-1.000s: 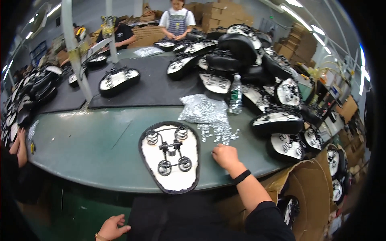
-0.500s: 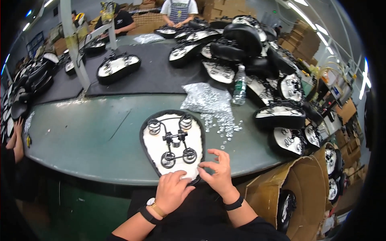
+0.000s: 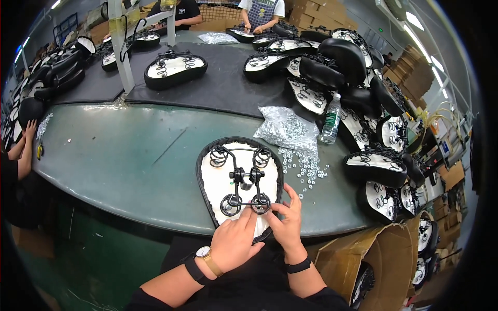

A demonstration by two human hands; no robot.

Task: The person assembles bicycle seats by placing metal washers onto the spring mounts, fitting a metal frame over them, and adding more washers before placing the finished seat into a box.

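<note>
A black bicycle saddle (image 3: 239, 155) lies upside down in front of me, narrow end toward me, its white underside showing. Black coil springs and a wire frame with a central clamp (image 3: 246, 179) are mounted on it. My left hand (image 3: 236, 242) rests over the narrow end, fingers stretched toward the near springs. My right hand (image 3: 286, 224) is by the near right spring (image 3: 260, 203), thumb and index finger pinched at it. Whatever is between them is too small to make out. Several loose metal nuts (image 3: 306, 171) spill from a clear plastic bag (image 3: 288, 129) beyond the saddle.
A plastic bottle (image 3: 331, 120) stands beside a large pile of saddles (image 3: 337, 62) on the right. Another saddle (image 3: 175, 70) sits on the dark mat (image 3: 223, 78). An open cardboard box (image 3: 384, 254) stands at the near right. Other people work across the table and at the left.
Both hands have moved forward over the saddle, up to its near springs. My right hand has gone from the saddle's edge to the near right spring. The view has shifted.
</note>
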